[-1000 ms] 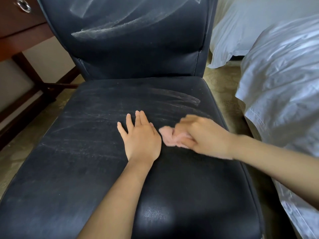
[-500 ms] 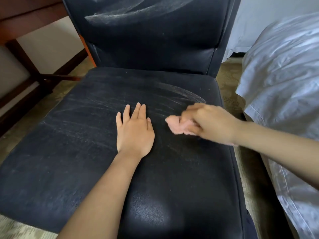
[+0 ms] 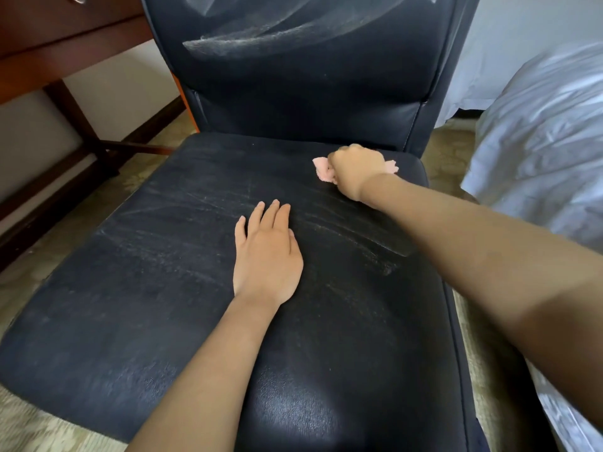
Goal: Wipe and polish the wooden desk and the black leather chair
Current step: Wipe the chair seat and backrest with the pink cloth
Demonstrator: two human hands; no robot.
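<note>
Head | left hand (image 3: 267, 256) flat on streaked seat (image 3: 156, 288) | right hand (image 3: 355, 172) grips cloth (image 3: 323, 169) | carpet (image 3: 32, 425) floor

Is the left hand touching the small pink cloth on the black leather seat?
Apart. Head view: bare seat separates the left hand from the pink cloth the right hand grips.

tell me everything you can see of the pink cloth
The pink cloth looks soft and crumpled, bunched under the right hand, which grips it so only two ends stick out on either side of the fist. It lies pressed on the black leather chair seat, at the far right corner near the backrest. Its full size is hidden.
</note>
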